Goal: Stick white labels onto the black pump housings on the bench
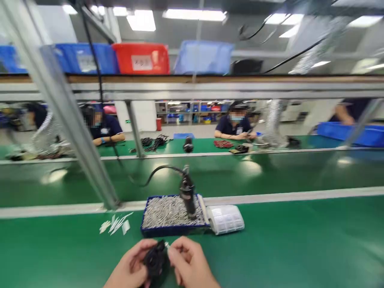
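My left hand (130, 266) grips a black plastic part (155, 259) low in the view, just above the green bench top (285, 236). My right hand (188, 261) is against the part's right side, its fingertips pinching a small silver pin (167, 244). Straight ahead stands a blue tray (172, 231) heaped with silvery pins. A black electric screwdriver (188, 193) hangs upright over the tray's right side. Right of the tray lies a white roll of labels (225, 219). A few white strips (115, 224) lie to its left.
A metal upright (75, 120) slants across the left of the view. Blue and red crates (141, 59) sit on a high shelf. Across the far green bench, two co-workers (235, 124) handle parts near black wire bundles (153, 143). Another person's arm reaches over a blue crate (351, 134).
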`<state>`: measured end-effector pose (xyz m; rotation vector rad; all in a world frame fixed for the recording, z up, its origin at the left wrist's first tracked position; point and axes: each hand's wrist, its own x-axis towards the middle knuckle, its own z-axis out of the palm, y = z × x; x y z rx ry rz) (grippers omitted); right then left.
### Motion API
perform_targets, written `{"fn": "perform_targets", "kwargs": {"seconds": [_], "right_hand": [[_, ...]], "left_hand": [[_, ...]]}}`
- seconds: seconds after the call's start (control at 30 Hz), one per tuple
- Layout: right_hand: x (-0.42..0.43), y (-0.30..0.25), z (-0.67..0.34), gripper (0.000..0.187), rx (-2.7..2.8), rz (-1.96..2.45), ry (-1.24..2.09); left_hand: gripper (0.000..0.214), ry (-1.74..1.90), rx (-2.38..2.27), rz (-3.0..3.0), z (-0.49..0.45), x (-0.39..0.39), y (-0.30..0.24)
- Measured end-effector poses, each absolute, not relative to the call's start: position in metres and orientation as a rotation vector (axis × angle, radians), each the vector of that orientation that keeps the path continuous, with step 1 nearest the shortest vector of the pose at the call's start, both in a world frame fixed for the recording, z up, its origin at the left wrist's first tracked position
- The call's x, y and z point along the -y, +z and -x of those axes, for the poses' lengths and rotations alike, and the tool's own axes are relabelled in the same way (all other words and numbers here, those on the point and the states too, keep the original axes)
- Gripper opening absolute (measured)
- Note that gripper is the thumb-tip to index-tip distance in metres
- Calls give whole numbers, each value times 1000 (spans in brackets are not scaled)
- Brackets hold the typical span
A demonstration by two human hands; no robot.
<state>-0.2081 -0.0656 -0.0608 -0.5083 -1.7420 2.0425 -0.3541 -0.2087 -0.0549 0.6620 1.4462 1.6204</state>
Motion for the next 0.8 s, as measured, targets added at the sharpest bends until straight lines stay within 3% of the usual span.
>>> {"fn": "perform_targets", "kwargs": {"seconds": [0.37,0.8], "right_hand": [[70,-45,202,61,1922,439,2023],[71,-32,202,35,2071,550,2078]], "left_hand": [[77,1683,-1167,-582,354,212,-44],[70,1706,-1389,-796,353,217,-52]]}}
